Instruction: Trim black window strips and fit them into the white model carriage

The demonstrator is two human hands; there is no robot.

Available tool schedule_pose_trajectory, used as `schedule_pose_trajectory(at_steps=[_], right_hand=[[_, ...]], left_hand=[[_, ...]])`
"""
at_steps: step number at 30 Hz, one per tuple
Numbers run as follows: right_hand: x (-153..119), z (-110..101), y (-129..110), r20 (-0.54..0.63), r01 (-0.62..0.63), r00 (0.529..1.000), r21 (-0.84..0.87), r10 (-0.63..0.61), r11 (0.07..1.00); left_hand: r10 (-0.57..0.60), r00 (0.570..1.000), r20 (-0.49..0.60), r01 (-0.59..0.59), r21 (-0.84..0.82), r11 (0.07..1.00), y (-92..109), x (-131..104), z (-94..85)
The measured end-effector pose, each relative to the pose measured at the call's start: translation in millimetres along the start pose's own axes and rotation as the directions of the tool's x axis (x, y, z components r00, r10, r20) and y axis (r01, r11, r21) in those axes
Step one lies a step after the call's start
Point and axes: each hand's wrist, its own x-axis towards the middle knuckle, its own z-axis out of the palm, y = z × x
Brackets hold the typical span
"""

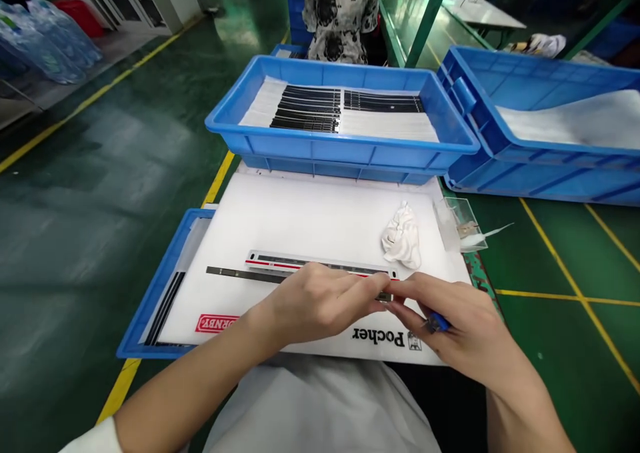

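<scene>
My left hand is closed over a long thin dark strip, whose left part sticks out over the white board. At the strip's right end, the fingertips of my left and right hands meet. My right hand is closed, with a small blue-ended tool tucked in it; its kind is mostly hidden. Just behind my fingers lies a white model train carriage body with a red stripe and dark windows. The fingers hide how the strip's end is gripped.
A crumpled white cloth lies on the white board. Beyond it stands a blue bin with rows of dark strips. More blue bins are at right and a blue tray at left. A clear box sits at the right edge. A person is ahead.
</scene>
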Motion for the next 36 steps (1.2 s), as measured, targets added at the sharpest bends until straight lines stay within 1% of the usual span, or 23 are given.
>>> schedule_pose_trajectory(at_steps=[2,6,7,8,9,10,11,12,13,14,15,16,17,18,20,22,25,28,31,36], right_hand=[[1.7,-1.4,3.2,-0.004,0.029,1.0,-0.024,-0.029,0.999],[8.4,-7.2,8.0,-0.025,0.068,0.997,-0.072,-0.07,0.995],[10.2,-6.2,7.8,-0.059,0.055,0.996,-0.069,-0.059,0.996],[11.7,-2.8,6.9,-0.131,0.026,0.991,-0.06,-0.034,0.998],[12.8,3.3,5.4,-0.232,-0.023,0.973,-0.046,0.011,0.999],[13.4,12.5,3.2,-0.341,-0.082,0.937,-0.021,0.07,0.996],[13.5,24.3,0.4,-0.464,-0.142,0.877,0.003,0.127,0.99],[13.2,38.3,-2.8,-0.539,-0.208,0.821,0.025,0.188,0.978],[12.6,53.6,-6.3,-0.538,-0.234,0.815,0.033,0.214,0.972],[11.9,69.2,-10.1,-0.52,-0.228,0.829,0.022,0.206,0.973],[11.4,84.1,-14.1,-0.515,-0.209,0.841,-0.023,0.167,0.978],[11.2,97.4,-18.0,-0.504,-0.182,0.854,-0.062,0.126,0.981],[11.3,108.8,-21.7,-0.494,-0.167,0.864,-0.094,0.099,0.981],[11.9,117.8,-24.9,-0.492,-0.163,0.867,-0.135,0.077,0.977],[13.7,129.6,-29.4,-0.489,-0.175,0.87,-0.193,0.061,0.965],[15.7,135.3,-30.9,-0.483,-0.195,0.874,-0.236,0.059,0.952],[17.8,139.3,-28.8,-0.453,-0.206,0.89,-0.289,0.056,0.935],[19.2,143.5,-25.6,-0.429,-0.194,0.902,-0.329,0.036,0.924],[21.6,149.4,-24.1,-0.412,-0.164,0.911,-0.358,0.002,0.919],[26.9,156.5,-20.6,-0.379,-0.108,0.923,-0.404,-0.059,0.908]], left_hand=[[-0.029,1.0,-0.002,0.029,-0.031,0.999,0.4,0.8,0.0],[-0.009,1.0,-0.001,0.009,0.028,1.0,1.3,3.3,-3.8],[-0.018,1.0,-0.018,0.018,0.038,0.999,1.7,5.2,-5.8],[-0.047,0.998,-0.05,0.049,0.037,0.998,2.3,7.9,-8.1],[-0.1,0.99,-0.103,0.103,0.019,0.995,2.9,11.4,-10.6],[-0.184,0.968,-0.17,0.181,-0.033,0.983,3.5,15.8,-13.3],[-0.293,0.926,-0.239,0.27,-0.125,0.955,3.8,20.9,-16.0],[-0.414,0.861,-0.297,0.349,-0.249,0.904,3.7,26.5,-18.6],[-0.531,0.78,-0.332,0.402,-0.385,0.831,2.9,32.3,-20.9],[-0.626,0.697,-0.351,0.422,-0.505,0.753,1.3,38.1,-22.9],[-0.687,0.622,-0.375,0.42,-0.582,0.697,-1.3,43.4,-24.3],[-0.723,0.559,-0.407,0.411,-0.621,0.667,-4.8,47.9,-25.0],[-0.737,0.508,-0.446,0.403,-0.634,0.66,-9.1,51.6,-25.0],[-0.74,0.467,-0.484,0.401,-0.63,0.665,-14.1,54.2,-24.2],[-0.731,0.411,-0.544,0.416,-0.602,0.682,-24.8,56.7,-21.4],[-0.72,0.382,-0.579,0.453,-0.562,0.692,-35.2,56.7,-18.7],[-0.704,0.361,-0.611,0.515,-0.498,0.697,-47.9,55.7,-18.7],[-0.672,0.343,-0.656,0.563,-0.429,0.707,-56.8,54.2,-23.2],[-0.654,0.329,-0.681,0.589,-0.394,0.706,-63.2,50.5,-28.3],[-0.657,0.291,-0.696,0.596,-0.405,0.693,-71.0,39.1,-36.1]])
